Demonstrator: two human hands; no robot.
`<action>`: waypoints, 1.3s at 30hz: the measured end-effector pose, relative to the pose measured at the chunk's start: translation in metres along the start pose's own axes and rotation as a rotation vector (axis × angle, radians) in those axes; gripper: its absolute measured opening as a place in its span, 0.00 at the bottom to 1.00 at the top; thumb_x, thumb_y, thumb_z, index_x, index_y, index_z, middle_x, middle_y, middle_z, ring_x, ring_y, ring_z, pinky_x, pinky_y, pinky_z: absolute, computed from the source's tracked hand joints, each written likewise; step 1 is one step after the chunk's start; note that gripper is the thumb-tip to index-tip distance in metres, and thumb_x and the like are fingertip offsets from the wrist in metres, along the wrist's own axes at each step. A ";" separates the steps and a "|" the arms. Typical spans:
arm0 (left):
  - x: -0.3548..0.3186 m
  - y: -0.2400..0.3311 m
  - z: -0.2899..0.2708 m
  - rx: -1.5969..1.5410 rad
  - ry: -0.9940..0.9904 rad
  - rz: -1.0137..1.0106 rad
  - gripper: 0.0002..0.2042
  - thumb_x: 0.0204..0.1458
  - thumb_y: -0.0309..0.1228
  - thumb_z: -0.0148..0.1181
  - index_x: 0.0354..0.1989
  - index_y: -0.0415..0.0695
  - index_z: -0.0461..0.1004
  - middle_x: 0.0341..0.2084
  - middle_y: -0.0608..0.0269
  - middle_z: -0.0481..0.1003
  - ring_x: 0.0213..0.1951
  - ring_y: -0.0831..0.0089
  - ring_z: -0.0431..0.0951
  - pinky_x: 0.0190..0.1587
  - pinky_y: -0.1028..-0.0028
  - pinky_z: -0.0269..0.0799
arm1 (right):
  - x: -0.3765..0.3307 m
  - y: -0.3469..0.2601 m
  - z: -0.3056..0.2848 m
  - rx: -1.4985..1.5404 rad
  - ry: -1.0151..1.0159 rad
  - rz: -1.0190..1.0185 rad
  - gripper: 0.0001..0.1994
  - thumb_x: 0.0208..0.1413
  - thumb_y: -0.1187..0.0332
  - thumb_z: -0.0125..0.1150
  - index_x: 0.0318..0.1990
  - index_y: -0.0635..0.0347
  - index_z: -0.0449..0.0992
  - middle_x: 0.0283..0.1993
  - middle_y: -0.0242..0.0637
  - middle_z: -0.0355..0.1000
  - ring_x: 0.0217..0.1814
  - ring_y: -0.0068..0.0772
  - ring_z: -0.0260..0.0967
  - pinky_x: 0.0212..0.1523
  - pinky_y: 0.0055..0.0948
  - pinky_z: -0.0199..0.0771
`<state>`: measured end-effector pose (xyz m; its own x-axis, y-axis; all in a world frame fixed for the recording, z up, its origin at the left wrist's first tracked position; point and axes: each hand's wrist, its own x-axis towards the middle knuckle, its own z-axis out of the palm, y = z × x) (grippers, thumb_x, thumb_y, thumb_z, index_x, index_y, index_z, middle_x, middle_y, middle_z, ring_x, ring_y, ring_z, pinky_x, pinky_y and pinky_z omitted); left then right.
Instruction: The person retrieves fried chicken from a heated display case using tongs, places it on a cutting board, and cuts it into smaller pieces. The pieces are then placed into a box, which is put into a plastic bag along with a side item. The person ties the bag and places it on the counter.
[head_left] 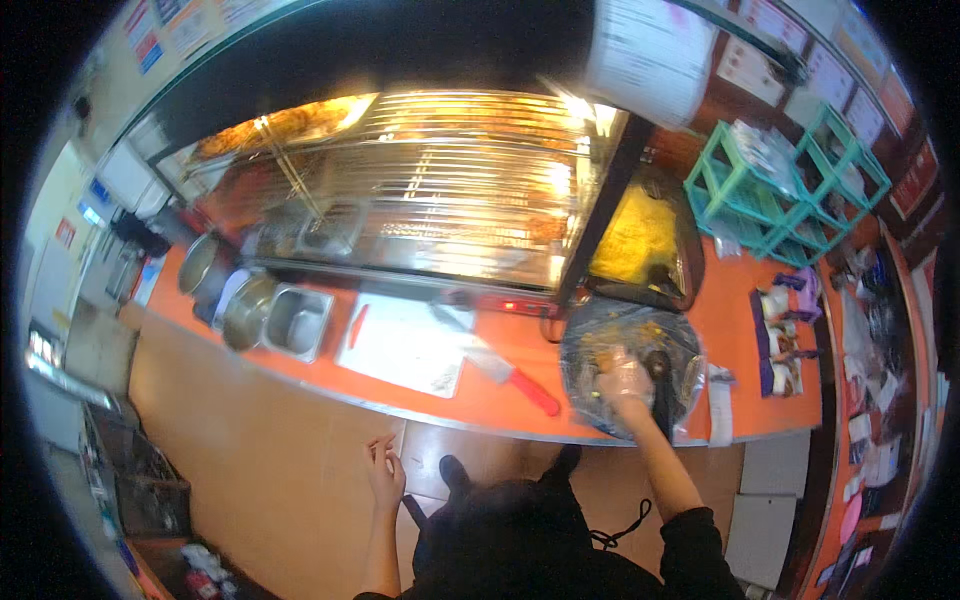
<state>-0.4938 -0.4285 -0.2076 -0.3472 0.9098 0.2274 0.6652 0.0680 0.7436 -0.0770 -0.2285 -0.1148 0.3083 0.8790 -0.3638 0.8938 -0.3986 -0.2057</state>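
Note:
My right hand, in a clear plastic glove, reaches into a round bowl lined with dark plastic. Its fingers are smeared by motion, beside a small brownish-orange patch; whether they grip anything I cannot make out. Close to that hand, a black handle lies across the bowl's right part. My left hand hangs in front of the counter, loosely bent with fingers apart and nothing in it. A large knife with a red handle rests with its blade on the white cutting board.
A lit glass warming case with metal racks rises behind the counter. Yellow food fills a dark tray behind the bowl. Left of the board are a steel pan and metal pots. Green baskets stand at the right.

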 end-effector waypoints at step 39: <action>0.255 -0.109 0.072 0.331 0.069 -0.197 0.34 0.54 0.35 0.56 0.68 0.38 0.53 0.64 0.39 0.58 0.66 0.42 0.56 0.68 0.46 0.45 | -0.023 -0.085 0.121 0.015 0.063 -0.594 0.13 0.53 0.62 0.57 0.43 0.59 0.72 0.41 0.52 0.73 0.47 0.56 0.74 0.45 0.51 0.74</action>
<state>-0.6067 -0.1741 -0.2758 -0.5256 0.8372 0.1513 0.7550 0.3771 0.5365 -0.1991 -0.2468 -0.1985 -0.2240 0.9662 -0.1277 0.9145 0.1632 -0.3702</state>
